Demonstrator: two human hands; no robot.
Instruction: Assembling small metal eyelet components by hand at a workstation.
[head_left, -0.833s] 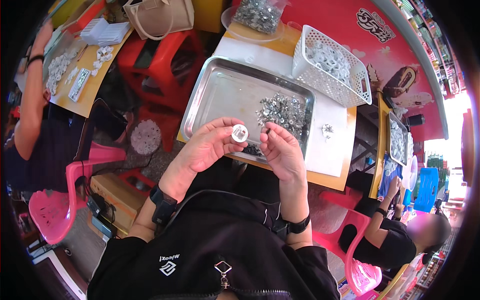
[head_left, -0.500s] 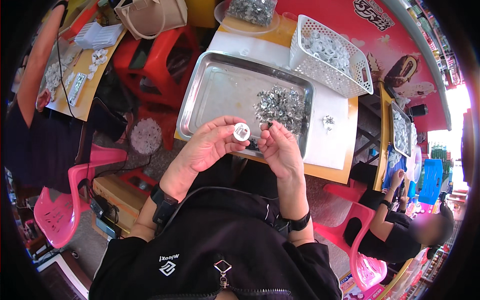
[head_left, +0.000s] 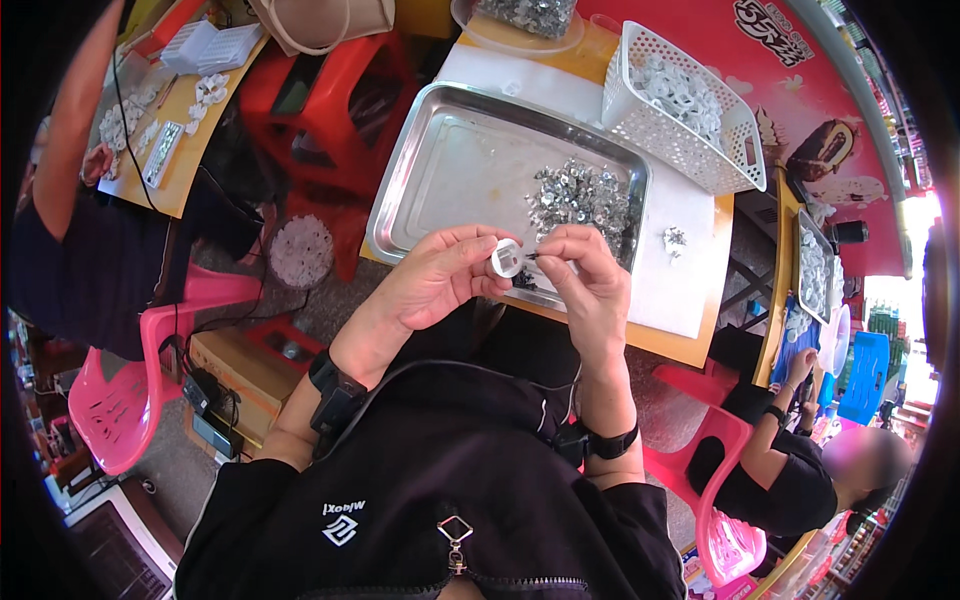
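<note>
Between the thumb and fingers of my left hand [head_left: 447, 275] is a small round white plastic part [head_left: 507, 258] with a recess in its face. My right hand [head_left: 588, 283] pinches a tiny dark piece [head_left: 533, 256] close to the right edge of that part; whether they touch I cannot tell. Both hands are above the near edge of a shallow metal tray [head_left: 440, 130]. A pile of small shiny metal pieces [head_left: 580, 205] lies in the tray's right half, and some small black pieces [head_left: 524, 281] sit at its near edge, partly hidden by my hands.
A white perforated basket [head_left: 690, 150] of whitish parts stands behind the tray at the right. A small cluster of metal pieces [head_left: 675, 241] lies on the white sheet [head_left: 690, 290]. Red stools [head_left: 320, 130] stand at the left. Other people work at both sides.
My right hand has moved in toward the white part with the dark piece. The white part has turned in my left hand. The whole view has shifted slightly.
</note>
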